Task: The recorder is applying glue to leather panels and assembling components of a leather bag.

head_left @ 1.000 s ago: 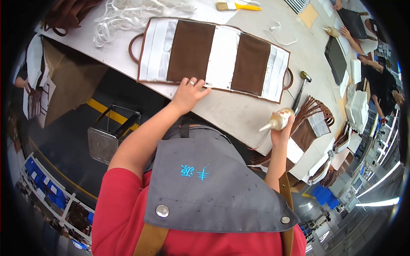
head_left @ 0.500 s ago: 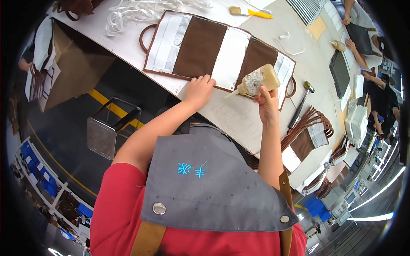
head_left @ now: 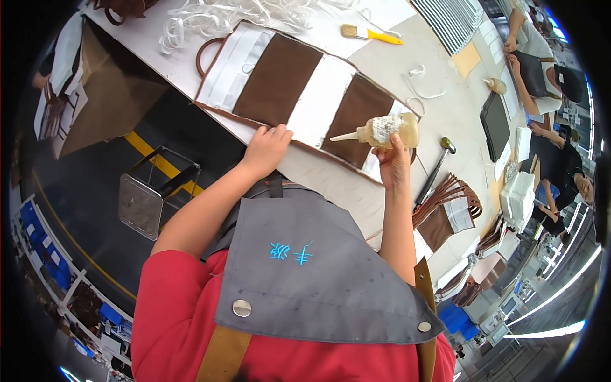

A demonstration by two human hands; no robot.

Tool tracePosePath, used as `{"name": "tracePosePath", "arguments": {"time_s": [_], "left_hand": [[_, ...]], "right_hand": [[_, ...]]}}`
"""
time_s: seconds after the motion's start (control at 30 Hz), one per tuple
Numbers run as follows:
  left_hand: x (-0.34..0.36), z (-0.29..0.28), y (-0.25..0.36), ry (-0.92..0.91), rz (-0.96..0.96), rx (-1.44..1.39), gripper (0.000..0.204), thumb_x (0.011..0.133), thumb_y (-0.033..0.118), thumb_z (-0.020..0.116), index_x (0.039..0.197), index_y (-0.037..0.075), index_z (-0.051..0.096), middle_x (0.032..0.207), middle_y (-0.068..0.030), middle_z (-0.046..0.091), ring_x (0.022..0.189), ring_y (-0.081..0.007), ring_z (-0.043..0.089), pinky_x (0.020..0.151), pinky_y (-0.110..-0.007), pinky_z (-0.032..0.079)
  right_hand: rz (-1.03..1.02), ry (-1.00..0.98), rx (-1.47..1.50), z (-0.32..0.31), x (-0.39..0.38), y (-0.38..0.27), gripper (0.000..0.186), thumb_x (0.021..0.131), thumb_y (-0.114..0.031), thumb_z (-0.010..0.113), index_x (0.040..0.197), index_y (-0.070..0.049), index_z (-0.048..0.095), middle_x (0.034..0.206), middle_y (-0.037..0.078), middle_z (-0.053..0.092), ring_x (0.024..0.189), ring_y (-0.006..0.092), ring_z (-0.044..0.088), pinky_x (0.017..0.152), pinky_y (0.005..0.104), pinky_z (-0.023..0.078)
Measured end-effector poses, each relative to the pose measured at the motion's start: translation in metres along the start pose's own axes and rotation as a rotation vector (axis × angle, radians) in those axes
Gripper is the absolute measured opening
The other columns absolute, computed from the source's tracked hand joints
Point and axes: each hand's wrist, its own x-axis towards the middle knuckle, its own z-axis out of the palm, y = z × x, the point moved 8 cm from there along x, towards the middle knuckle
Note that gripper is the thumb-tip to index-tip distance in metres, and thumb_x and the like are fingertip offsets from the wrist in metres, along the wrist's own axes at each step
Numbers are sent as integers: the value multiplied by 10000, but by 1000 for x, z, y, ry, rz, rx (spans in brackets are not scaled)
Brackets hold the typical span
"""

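The flat brown and white striped panel of leather-like material, trimmed with a darker brown edge and a loop handle at each end, lies spread on the pale worktable across the upper middle of the frame, its long lower edge near the table's rim. Of the things in hand it is by far the largest. From where I stand this looks like the gluing step: the panel is being held down while adhesive is brought over it, and laying a bead would call for the nozzle to come down onto a brown stripe or a seam while the panel is kept from sliding.

The left hand lies spread flat, palm down, pressing the panel's lower edge at centre frame. The right hand, to the right of centre, is closed around a translucent, glue-crusted squeeze bottle, held sideways with its pointed white nozzle aimed left, above the right-hand brown stripe; I cannot tell whether the tip touches it.

Smaller things lie around: a grey hammer just right of the right hand, a yellow-handled brush at the upper middle, and a tangle of white strapping at the top.
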Motion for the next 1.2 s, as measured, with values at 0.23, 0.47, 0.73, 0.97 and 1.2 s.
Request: {"name": "tracePosePath", "arguments": {"time_s": [0.23,0.47,0.73,0.97,1.2], "left_hand": [[-44,19,-37,-91,-765,-474,78,830,142,397,856,68,390,733,-157,553,662,-348,547,559,-448,421],[-59,49,-40,294,-1182,-1207,116,808,82,494,789,-9,426,721,-69,515,601,-126,550,564,-240,487],[-63,60,-34,225,-1511,-1359,268,785,76,533,900,-10,307,754,-131,507,600,-164,544,566,-263,497],[-72,60,-33,392,-1509,-1514,264,798,77,511,939,-35,319,813,-146,517,702,-194,559,626,-284,496],[-57,42,-25,266,-1359,-1707,135,817,69,467,879,-48,441,825,-125,526,721,-166,549,663,-264,487]], "right_hand": [[4,-46,-201,25,1,0,394,739,-224,605,1028,-14,438,856,74,550,608,121,538,520,233,486],[-85,-125,-453,69,0,6,410,741,-267,611,1003,5,450,853,82,526,677,155,531,485,251,441],[-74,-220,-467,82,-5,9,465,712,-252,645,1030,10,429,891,90,512,716,162,522,533,253,449],[-303,-351,-645,115,-18,-3,681,608,-138,735,1119,-19,301,1033,85,452,954,174,467,833,292,377],[-71,-228,-363,102,1,12,500,738,-291,614,1072,1,385,934,96,502,803,178,535,643,276,461]]}}
